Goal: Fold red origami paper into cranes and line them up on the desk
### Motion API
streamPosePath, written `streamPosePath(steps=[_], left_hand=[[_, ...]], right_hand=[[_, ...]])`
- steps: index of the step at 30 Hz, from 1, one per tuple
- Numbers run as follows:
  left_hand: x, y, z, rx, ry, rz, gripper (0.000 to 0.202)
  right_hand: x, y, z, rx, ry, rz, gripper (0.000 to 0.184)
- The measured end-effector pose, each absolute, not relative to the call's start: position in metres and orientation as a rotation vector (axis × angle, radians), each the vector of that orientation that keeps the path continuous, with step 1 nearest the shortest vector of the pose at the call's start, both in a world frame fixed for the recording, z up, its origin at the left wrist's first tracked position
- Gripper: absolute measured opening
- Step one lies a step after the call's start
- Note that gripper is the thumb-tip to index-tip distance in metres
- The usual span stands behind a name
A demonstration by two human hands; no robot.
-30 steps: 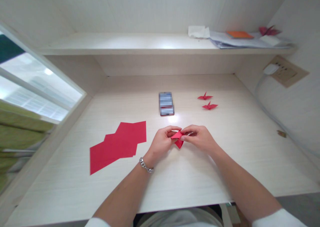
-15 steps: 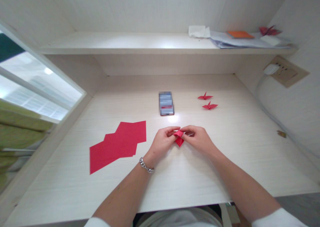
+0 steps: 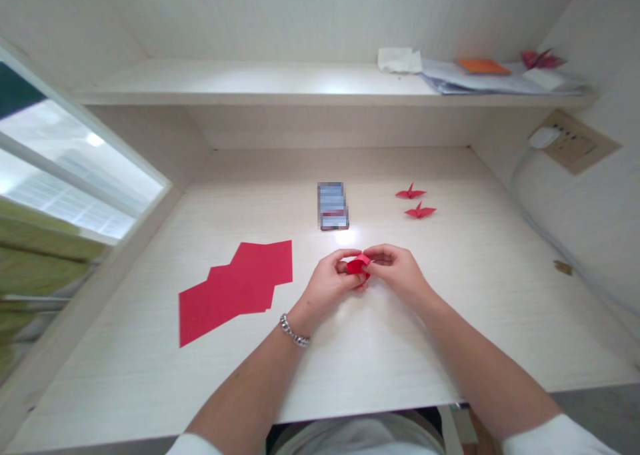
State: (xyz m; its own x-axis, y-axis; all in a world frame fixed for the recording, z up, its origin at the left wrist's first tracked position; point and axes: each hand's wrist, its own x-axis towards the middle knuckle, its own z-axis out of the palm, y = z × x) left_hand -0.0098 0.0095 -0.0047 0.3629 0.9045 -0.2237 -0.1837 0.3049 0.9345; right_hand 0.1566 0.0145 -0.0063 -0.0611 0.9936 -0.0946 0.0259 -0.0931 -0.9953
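A small piece of folded red paper (image 3: 358, 265) is held between both hands, just above the middle of the desk. My left hand (image 3: 330, 278) pinches it from the left, its thumb lying across the lower part. From the right, my right hand (image 3: 395, 266) grips the upper edge between thumb and forefinger. The fingers partly cover the paper, so its full shape is hidden. Left of my hands lie overlapping red paper sheets (image 3: 245, 278). Two folded red paper cranes (image 3: 411, 192) rest farther back on the right.
A phone (image 3: 333, 205) lies on the desk (image 3: 375, 368) beyond my hands. Above runs a shelf (image 3: 250, 81) with papers (image 3: 450, 81), an orange card (image 3: 483, 67) and a red folded paper piece (image 3: 543, 59). A white plug (image 3: 544, 137) with a cable sits in the right wall socket.
My left thumb has moved across the lower part of the folded paper, and its upper flap has lifted and curved. Both hands have shifted slightly away from me.
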Motion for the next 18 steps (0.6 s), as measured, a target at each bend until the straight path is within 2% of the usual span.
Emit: streamPosePath(steps=[6, 18], left_hand=[[-0.0095, 0.0109, 0.0009, 0.858, 0.932, 0.886, 0.051], [-0.0069, 0.0104, -0.0052, 0.958, 0.974, 0.891, 0.049]], right_hand=[[0.1587, 0.0166, -0.0055, -1.208, -1.102, 1.434, 0.035], [0.1564, 0.013, -0.0115, -1.344, -1.314, 1.242, 0.02]])
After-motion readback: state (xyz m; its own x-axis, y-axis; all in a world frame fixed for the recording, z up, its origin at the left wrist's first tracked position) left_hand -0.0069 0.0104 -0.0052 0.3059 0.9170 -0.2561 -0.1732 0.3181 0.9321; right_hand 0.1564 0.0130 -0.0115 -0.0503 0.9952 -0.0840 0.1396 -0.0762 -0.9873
